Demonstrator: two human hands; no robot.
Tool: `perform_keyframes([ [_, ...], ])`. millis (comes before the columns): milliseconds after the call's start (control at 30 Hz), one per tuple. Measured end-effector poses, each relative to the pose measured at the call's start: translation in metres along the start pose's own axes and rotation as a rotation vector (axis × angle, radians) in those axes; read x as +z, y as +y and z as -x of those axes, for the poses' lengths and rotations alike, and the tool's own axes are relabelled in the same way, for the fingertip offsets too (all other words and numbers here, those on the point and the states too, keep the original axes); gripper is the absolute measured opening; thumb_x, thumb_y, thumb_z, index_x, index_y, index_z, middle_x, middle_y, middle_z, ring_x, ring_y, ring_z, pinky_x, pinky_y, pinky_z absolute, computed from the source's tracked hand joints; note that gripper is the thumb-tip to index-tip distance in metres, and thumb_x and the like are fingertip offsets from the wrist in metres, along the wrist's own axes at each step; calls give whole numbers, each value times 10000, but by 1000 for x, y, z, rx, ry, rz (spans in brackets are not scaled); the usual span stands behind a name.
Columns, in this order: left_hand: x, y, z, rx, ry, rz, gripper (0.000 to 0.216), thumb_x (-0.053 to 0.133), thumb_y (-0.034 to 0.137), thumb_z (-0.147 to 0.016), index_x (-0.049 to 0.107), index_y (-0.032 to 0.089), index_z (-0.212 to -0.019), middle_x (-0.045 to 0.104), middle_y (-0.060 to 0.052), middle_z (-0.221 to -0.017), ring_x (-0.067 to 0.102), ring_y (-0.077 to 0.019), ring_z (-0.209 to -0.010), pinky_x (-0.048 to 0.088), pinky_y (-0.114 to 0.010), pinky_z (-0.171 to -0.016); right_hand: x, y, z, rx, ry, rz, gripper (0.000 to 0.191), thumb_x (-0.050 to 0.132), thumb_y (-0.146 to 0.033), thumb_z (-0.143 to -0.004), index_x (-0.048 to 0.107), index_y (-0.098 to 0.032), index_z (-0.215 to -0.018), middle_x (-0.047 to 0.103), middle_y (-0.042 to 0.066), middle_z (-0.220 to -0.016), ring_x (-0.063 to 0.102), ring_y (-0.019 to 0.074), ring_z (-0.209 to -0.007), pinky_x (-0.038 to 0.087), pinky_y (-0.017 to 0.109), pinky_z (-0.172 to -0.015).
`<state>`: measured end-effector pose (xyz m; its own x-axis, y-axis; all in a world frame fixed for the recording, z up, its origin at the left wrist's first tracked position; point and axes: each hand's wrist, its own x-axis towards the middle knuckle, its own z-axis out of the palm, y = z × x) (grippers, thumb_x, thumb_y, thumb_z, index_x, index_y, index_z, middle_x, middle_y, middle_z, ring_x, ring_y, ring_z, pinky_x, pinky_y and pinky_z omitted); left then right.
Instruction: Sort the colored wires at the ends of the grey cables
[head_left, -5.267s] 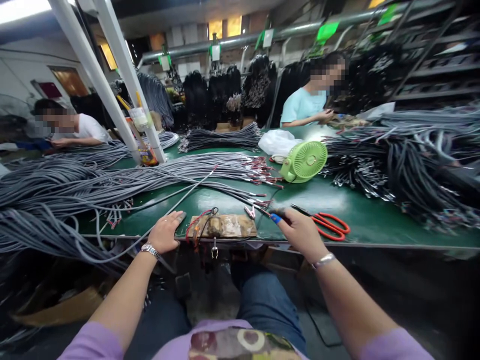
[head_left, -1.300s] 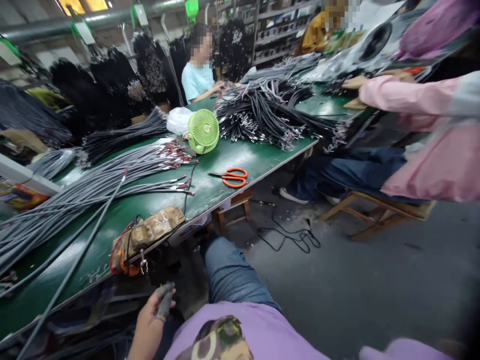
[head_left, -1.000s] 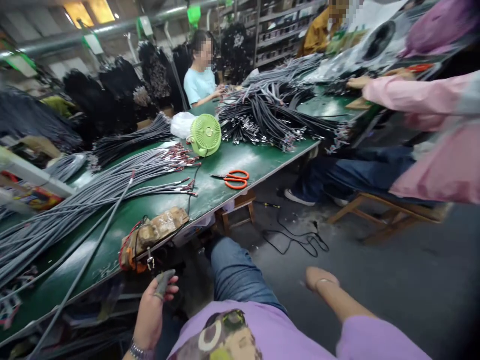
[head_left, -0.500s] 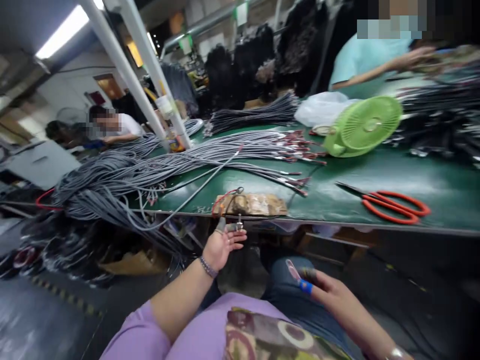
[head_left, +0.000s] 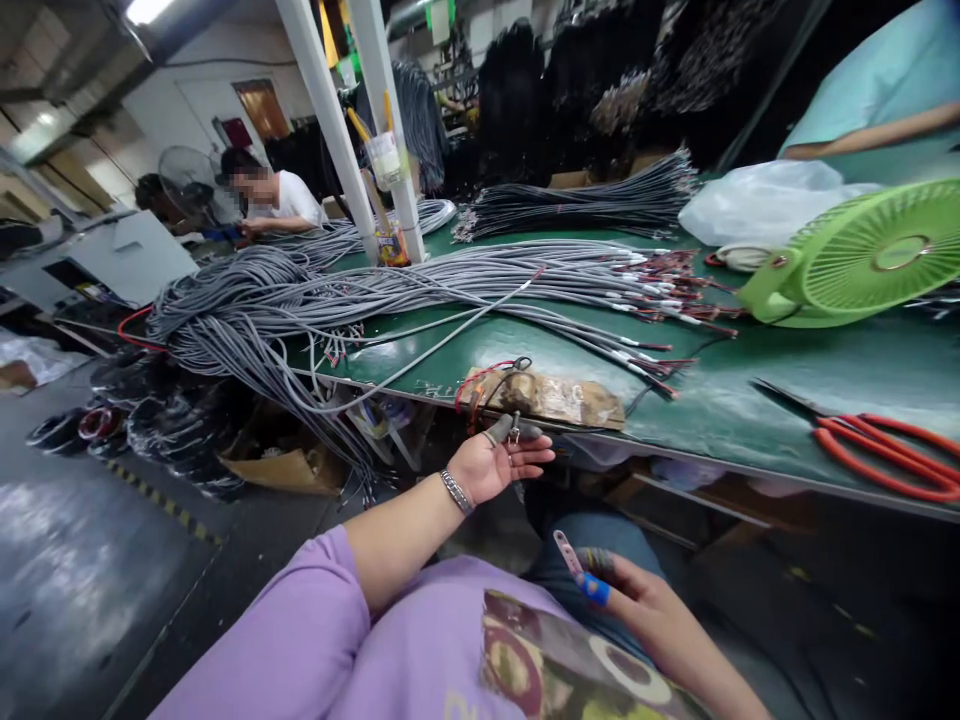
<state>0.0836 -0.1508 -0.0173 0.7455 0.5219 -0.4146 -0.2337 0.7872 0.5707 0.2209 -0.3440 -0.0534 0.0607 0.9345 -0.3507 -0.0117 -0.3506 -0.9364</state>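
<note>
1. Left hand [head_left: 499, 462] at frame centre, palm up, fingers spread and holding nothing, just under the table edge [head_left: 675, 455] by the wooden block [head_left: 551, 396].
2. Right hand [head_left: 637, 600] lower centre, over the lap, pinching a small pale strip [head_left: 564, 549]; looks like tape, too blurred to be sure.
3. Grey cable bundle [head_left: 450, 290] lies on the table, upper centre.
4. Orange scissors [head_left: 885, 455] far right; green fan [head_left: 862, 255] upper right.
</note>
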Motion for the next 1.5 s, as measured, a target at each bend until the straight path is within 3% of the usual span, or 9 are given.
perform_keyframes([
  [133,-13,-2,-1,-53,47,-8,547,279,450,-996,675,80,-923,708,-156,-960,691,-225,-807,508,-299,-653,4,-6,-4,55,2,-24,546,738,-644,-628,742,-183,-921,715,110,-1015,636,301,-983,510,364,-892],
  [233,-14,1,0,-10,101,-34,569,270,475,-995,673,89,-886,707,-147,-927,688,-214,-790,494,-282,-637,8,-16,-6,88,42,-28,567,746,-655,-580,741,-185,-898,714,106,-994,626,299,-953,513,365,-857],
  [433,0,10,0,128,171,-129,302,583,391,-882,662,103,-837,695,-99,-841,671,-160,-766,456,-226,-651,18,-37,-13,64,11,-26,540,722,-647,-610,728,-173,-869,706,98,-944,620,265,-906,505,329,-806],
  [633,7,19,-4,148,253,-218,294,755,361,-739,626,109,-818,687,-68,-779,656,-141,-715,410,-213,-605,20,-30,-25,80,-34,-94,541,745,-599,-628,719,-161,-944,688,92,-969,590,215,-866,474,288,-738],
  [800,18,20,4,85,225,-194,190,602,239,-870,643,89,-761,687,-72,-735,665,-143,-712,437,-203,-583,25,-38,-28,103,-17,-253,477,772,-512,-646,701,-142,-938,656,67,-908,554,157,-798,437,257,-688],
  [1000,19,24,5,95,242,-240,238,501,149,-919,683,86,-778,715,-85,-809,693,-179,-827,525,-235,-652,28,-41,-36,104,-21,-374,512,830,-472,-495,693,-125,-846,596,-10,-691,488,88,-605,396,236,-585],
  [1133,21,28,-1,64,232,-259,344,403,194,-973,699,103,-824,721,-99,-866,695,-203,-876,545,-263,-664,27,-30,-40,91,-9,-431,412,794,-371,-516,711,-136,-843,586,-39,-643,471,60,-569,383,213,-561],
  [1333,29,27,-4,58,268,-309,264,470,135,-937,692,97,-799,721,-98,-843,696,-179,-847,533,-231,-658,28,-29,-35,96,-21,-441,400,776,-362,-513,713,-127,-830,579,-43,-628,468,56,-543,375,212,-544],
  [1500,24,25,6,15,152,-311,341,414,307,-982,697,120,-950,682,-151,-1135,645,-229,-1082,539,-283,-783,26,-30,-35,113,0,-436,354,750,-354,-527,674,-138,-797,548,-52,-598,469,67,-551,382,221,-553],
])
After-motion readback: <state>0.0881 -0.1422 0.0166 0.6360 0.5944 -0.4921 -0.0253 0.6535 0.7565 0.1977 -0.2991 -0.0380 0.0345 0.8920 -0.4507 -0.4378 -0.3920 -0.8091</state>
